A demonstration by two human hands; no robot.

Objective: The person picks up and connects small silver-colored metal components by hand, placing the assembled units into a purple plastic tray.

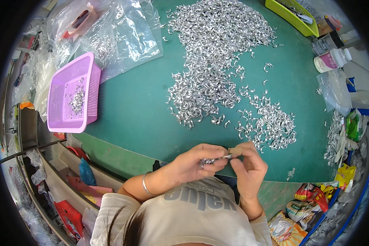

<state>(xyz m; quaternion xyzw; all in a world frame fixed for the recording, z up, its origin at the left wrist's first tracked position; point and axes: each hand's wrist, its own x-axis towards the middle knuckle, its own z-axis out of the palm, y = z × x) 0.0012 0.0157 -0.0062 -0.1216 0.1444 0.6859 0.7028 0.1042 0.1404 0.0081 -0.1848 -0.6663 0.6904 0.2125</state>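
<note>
1. From my end of the link, I see both hands meeting close in front of the person's shirt (pixel 184 209), over the near edge of the green table (pixel 131 115).
2. My left hand (pixel 188 163) has its grip curled around a cluster of silver pieces (pixel 208 162), small and curved.
3. One single piece (pixel 228 156) pokes out at the left fingertips, right where the two hands meet.
4. My right hand (pixel 252 163) has a narrow grip, thumb and forefinger drawn near that piece; I can't tell whether it is pinched there. Something tan (pixel 235 151) shows at the fingertips, too small to identify.
5. Beyond the hands, a large heap (pixel 217 78) of matching pieces runs to the table's far side, with a smaller patch (pixel 268 125) just to its right.
6. On my left, a purple basket (pixel 94 86) contains more pieces, beside a clear plastic bag (pixel 131 45).
</note>
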